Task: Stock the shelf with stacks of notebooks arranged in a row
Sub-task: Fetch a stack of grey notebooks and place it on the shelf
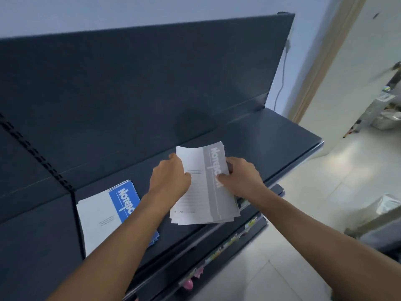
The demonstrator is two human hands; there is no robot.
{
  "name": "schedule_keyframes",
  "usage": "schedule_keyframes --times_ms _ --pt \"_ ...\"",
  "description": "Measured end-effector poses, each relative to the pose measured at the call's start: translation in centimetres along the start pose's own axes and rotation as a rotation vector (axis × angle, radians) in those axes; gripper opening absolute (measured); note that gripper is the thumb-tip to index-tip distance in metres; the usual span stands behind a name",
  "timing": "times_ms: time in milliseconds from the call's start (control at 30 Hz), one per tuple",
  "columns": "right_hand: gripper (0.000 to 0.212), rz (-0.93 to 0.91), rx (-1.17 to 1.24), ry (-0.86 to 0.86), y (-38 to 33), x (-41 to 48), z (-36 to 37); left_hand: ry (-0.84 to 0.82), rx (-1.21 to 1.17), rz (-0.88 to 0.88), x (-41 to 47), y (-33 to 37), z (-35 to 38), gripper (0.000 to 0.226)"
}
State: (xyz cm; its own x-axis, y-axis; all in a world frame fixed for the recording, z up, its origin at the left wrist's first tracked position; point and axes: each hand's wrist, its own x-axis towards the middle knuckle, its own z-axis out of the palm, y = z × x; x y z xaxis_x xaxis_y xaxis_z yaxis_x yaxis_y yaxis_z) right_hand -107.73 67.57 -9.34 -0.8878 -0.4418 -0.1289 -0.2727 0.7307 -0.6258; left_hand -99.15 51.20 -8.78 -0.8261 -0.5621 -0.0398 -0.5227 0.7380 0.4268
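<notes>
A dark shelf point(271, 140) runs from near left to far right, with a tall dark back panel point(130, 83) behind it. Two stacks of notebooks are on or over it.

The gray notebook stack point(213, 198) is near the middle of the shelf, close to its front edge, and both hands hold it. Its top cover is white on the left with a gray band down the right that carries white lettering. The books in it are slightly fanned, with their near corners out of line. Its far end curves up a little. Whether the stack's underside rests fully on the shelf cannot be told.

The left hand point(171, 179) grips the stack's left long edge, its fingers point(173, 157) curled over the far part of that edge and the thumb lying on the cover. The right hand point(240, 177) grips the right long edge, with the thumb pressed on the gray band and the other fingers curled round the side. Both forearms reach in from the near edge of the view.

The blue notebook stack point(97, 216) lies flat on the shelf to the left, well apart from the gray one and just right of a slotted upright strip point(36, 155). The left forearm crosses over its right side.

Below the shelf's front edge, lower shelves point(219, 263) show a row of price labels and some pink items point(191, 281). To the right are a pale tiled floor point(303, 203) and a door frame point(321, 61). A thin cable point(282, 79) hangs down the wall beside the back panel.
</notes>
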Motion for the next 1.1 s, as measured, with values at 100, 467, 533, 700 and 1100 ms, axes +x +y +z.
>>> schedule_keyframes --times_ms 100,467,533,700,1100 --pt "0.028 -0.036 -0.061 -0.015 -0.9 2.4 0.9 0.024 -0.026 -0.044 1.5 -1.2 0.1 0.029" --pt "0.023 -0.188 -0.221 -0.196 -3.1 8.1 6.5 0.096 -0.009 -0.352 2.0 -5.3 1.8 0.032" --pt "0.021 -0.212 -0.253 -0.236 -2.7 8.8 7.3 0.08 0.016 -0.406 1.7 -5.1 2.4 0.036" --pt "0.016 -0.25 -0.288 -0.318 -1.7 9.8 8.3 0.036 0.071 -0.481 1.2 -5.0 3.7 0.04" --pt "0.029 -0.329 -0.371 -0.261 -1.6 9.5 8.0 0.112 0.174 -0.492 0.6 -4.9 4.8 0.039"
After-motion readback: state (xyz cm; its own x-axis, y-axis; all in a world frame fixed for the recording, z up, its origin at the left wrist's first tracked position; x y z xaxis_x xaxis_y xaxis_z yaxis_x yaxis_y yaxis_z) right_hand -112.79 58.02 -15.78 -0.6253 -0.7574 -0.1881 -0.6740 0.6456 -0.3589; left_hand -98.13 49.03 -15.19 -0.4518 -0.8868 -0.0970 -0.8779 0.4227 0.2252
